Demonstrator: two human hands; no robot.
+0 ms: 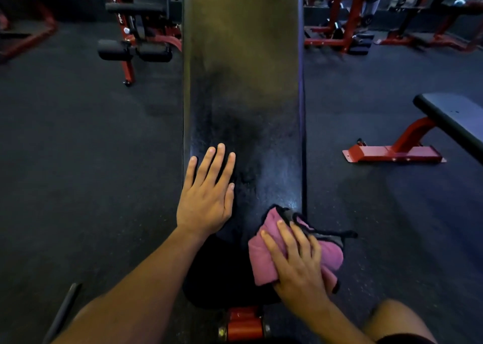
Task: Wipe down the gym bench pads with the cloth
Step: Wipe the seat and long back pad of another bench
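The left hand (206,197) lies flat on the long black padded bench pad (243,87). Its fingers (213,163) are straight and close together, and they hold nothing. The right hand (298,262) presses down on the crumpled pink cloth with a dark edge (264,260). Its fingers are a little spread and lie over the cloth. The cloth sits at the near right corner of the pad, and part of it hangs over the right side.

A red metal frame piece (244,325) shows under the near end of the pad. A bare knee (392,317) is at the bottom right. On the dark rubber floor (78,160) to the right stands another black bench with a red foot (418,140). Far back are red and black gym machines (136,30).

The pad looks shiny and wet near the hands. A darker patch runs up its middle. Farther away the pad looks duller and greyer.
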